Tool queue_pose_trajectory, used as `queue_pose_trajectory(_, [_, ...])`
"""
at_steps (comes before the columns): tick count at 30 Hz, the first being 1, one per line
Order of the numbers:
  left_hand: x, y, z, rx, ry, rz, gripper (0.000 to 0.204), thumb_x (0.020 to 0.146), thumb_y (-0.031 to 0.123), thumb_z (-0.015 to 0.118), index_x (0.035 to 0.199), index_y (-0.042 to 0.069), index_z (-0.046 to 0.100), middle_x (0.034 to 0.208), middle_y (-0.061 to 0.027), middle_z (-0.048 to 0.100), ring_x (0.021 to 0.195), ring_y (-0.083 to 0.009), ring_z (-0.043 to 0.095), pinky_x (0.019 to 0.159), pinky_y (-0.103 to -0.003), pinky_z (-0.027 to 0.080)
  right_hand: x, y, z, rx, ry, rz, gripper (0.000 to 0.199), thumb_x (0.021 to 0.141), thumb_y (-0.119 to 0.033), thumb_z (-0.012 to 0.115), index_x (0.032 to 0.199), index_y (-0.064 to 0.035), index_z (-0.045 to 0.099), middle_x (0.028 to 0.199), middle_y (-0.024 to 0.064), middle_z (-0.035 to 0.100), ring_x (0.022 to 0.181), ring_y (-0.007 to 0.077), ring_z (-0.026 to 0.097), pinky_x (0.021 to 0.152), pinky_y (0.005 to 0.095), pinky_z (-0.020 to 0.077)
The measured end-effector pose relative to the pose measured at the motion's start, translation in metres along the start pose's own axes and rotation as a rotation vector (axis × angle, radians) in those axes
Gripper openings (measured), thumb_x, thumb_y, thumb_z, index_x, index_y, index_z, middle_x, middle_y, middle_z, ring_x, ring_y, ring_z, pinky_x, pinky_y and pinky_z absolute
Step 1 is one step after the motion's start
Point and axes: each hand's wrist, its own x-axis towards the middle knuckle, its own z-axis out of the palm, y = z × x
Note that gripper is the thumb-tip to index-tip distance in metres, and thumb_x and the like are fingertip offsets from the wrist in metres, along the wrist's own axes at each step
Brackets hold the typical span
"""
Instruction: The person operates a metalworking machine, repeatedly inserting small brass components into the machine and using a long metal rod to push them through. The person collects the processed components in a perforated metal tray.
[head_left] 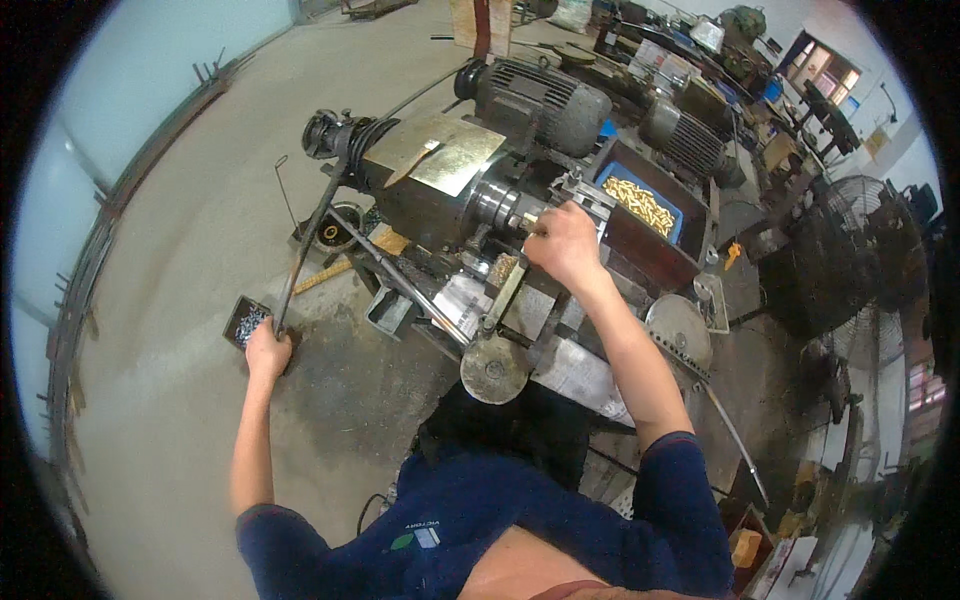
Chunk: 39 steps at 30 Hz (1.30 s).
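Observation:
A small lathe-like machine with a bare metal cover plate (465, 150) stands before me. My left hand (268, 350) is closed around the lower end of a long dark lever bar (312, 232), which slopes up to the machine's left end. At the round steel chuck (495, 203), my right hand (566, 245) has its fingers pinched together. A small brass-coloured bit shows by these fingertips, but the fingers hide what they hold. Just beyond the right hand is a metal tool-holding block (590, 197). Below it, nearer me, sits a round handwheel (494, 369).
Many small brass parts lie in a blue tray (677, 228) inside a dark metal bin, right of the machine. A small box of metal pieces (240, 318) is beside my left hand. An electric motor (545, 105) stands behind; a large fan (850, 250) is at right.

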Motion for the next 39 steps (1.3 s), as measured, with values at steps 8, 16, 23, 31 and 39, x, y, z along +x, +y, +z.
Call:
queue_pose_trajectory(8, [-0.048,0.166,-0.055,-0.708,-0.011,0.828,0.028,0.077,0.006,0.057,0.105,0.003,0.056,0.094,-0.0155,0.062,0.088,-0.0293,0.061,0.076,-0.036,0.047,-0.1,-0.036,-0.023,0.432,0.021,-0.235,0.025,0.053,-0.011,0.06,0.076,-0.0031,0.063,0.088,0.0121,0.062,0.082,0.0289,0.055,0.071,0.0362,0.0468])
queue_pose_trajectory(16, [-0.092,0.261,-0.004,-0.447,0.012,1.513,0.037,0.066,0.006,0.063,0.102,0.001,0.053,0.073,-0.0108,0.059,0.072,-0.0263,0.059,0.081,-0.039,0.047,-0.124,-0.042,-0.042,0.353,-0.097,-0.122,0.026,0.052,-0.016,0.059,0.073,-0.0019,0.064,0.081,0.0104,0.063,0.075,0.0282,0.053,0.068,0.036,0.0455])
queue_pose_trajectory(23, [-0.102,0.259,0.014,-0.645,-0.175,1.268,0.018,0.077,0.007,0.059,0.092,-0.001,0.056,0.07,-0.0112,0.06,0.066,-0.0246,0.06,0.068,-0.033,0.047,-0.13,-0.051,-0.034,0.299,-0.029,-0.094,0.029,0.053,-0.016,0.058,0.078,-0.0033,0.063,0.088,0.0109,0.061,0.08,0.029,0.053,0.071,0.0375,0.0452])
queue_pose_trajectory(31, [-0.121,0.252,0.032,-1.347,-0.887,0.802,0.017,0.089,0.014,0.051,0.088,-0.003,0.057,0.07,-0.0042,0.06,0.065,-0.0103,0.057,0.06,-0.023,0.045,-0.143,-0.042,-0.025,0.736,-0.022,-0.07,0.042,0.054,-0.011,0.056,0.094,-0.003,0.062,0.107,0.017,0.057,0.097,0.0347,0.052,0.084,0.0378,0.0431])
queue_pose_trajectory(39, [-0.127,0.266,0.028,-1.443,-0.943,0.721,0.013,0.088,0.008,0.05,0.084,-0.002,0.057,0.067,-0.0046,0.059,0.062,-0.0108,0.059,0.058,-0.023,0.046,-0.143,-0.038,-0.023,0.687,0.082,-0.093,0.04,0.054,-0.01,0.055,0.092,0.0007,0.061,0.101,0.0182,0.058,0.093,0.0347,0.053,0.081,0.0374,0.044])
